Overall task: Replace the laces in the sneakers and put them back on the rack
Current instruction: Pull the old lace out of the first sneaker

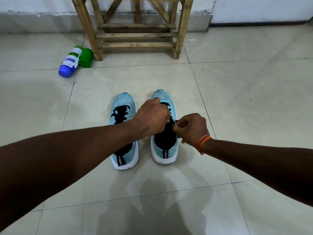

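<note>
Two light-blue sneakers with white soles and black laces stand side by side on the tiled floor, toes pointing away from me. The left sneaker [124,106] shows its black lacing; my left forearm crosses over its heel. My left hand [152,116] lies over the laces of the right sneaker [165,148], its fingers curled down into the lacing. My right hand [191,128] pinches a black lace end [176,122] at that shoe's right edge. An orange thread band circles my right wrist. The wooden rack [137,36] stands against the wall beyond the shoes.
A bottle with a blue cap [69,62] lies on the floor left of the rack, next to a green container [86,57]. Pale floor tiles [237,99] spread around the shoes. A white wall runs behind the rack.
</note>
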